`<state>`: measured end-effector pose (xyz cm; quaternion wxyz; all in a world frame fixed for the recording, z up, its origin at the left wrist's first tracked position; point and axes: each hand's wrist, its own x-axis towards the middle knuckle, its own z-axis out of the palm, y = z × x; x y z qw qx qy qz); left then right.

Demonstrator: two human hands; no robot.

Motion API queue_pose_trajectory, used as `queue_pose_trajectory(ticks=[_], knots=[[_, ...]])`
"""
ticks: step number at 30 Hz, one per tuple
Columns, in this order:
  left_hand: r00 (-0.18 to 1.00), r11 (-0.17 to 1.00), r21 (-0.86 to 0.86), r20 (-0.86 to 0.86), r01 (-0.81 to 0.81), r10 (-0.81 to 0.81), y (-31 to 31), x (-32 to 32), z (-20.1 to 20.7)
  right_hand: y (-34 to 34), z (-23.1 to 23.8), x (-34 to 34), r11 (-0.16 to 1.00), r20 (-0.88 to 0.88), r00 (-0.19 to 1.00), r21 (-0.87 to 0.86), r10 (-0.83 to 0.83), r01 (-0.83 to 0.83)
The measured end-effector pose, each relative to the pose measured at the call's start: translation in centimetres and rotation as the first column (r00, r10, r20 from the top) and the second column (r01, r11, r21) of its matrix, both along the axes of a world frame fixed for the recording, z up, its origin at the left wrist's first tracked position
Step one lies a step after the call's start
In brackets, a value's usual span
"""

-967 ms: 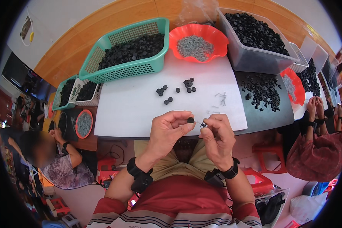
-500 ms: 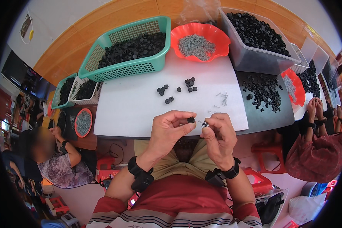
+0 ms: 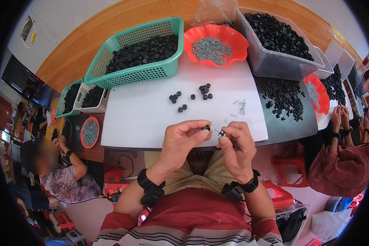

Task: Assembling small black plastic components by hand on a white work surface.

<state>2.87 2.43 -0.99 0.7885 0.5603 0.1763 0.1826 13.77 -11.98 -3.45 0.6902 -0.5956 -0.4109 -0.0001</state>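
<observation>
Just above the near edge of the white table sheet, my left hand [image 3: 184,137] pinches a small black plastic cap [image 3: 206,128] between thumb and fingertips. My right hand [image 3: 238,143] faces it, closed on a small black plastic part [image 3: 222,133] with a thin metal screw [image 3: 217,130] sticking out toward the cap. A narrow gap separates the screw's tip from the cap. Beyond my hands lie several black caps [image 3: 204,91] in loose groups. Some loose screws [image 3: 242,107] are scattered to their right.
A green basket [image 3: 151,69] of black parts, a red bowl [image 3: 188,51] of screws and a clear bin [image 3: 274,65] line the far side. A pile of black parts [image 3: 287,100] lies at right. People work on both sides; red stools [image 3: 290,162] stand below.
The cap in my left fingers has turned slightly and shows less of itself. My right hand has barely moved. The person at left has shifted their hands and head a little.
</observation>
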Motion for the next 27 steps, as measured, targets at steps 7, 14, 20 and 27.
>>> queue_pose_trajectory(ticks=[7,14,20,27], knots=[[0.996,0.968,-0.248,0.084,0.025,-0.004,0.2,-0.3,-0.4,-0.1,-0.3,0.0,1.0,-0.011,1.0,-0.01,0.001,-0.001],[0.99,0.942,-0.326,0.136,0.08,-0.037,0.3,-0.8,-0.8,0.0,0.8,-0.2,0.998,0.179,0.984,-0.061,-0.008,0.019],[0.988,0.912,-0.397,0.15,0.106,-0.049,0.2,-1.1,-0.5,0.2,1.0,-0.3,0.994,0.267,0.963,-0.089,-0.039,0.065],[0.981,0.905,-0.402,0.182,0.138,-0.068,-0.1,-1.1,-0.7,0.2,0.9,-0.4,0.987,0.276,0.961,-0.14,-0.038,0.079]])
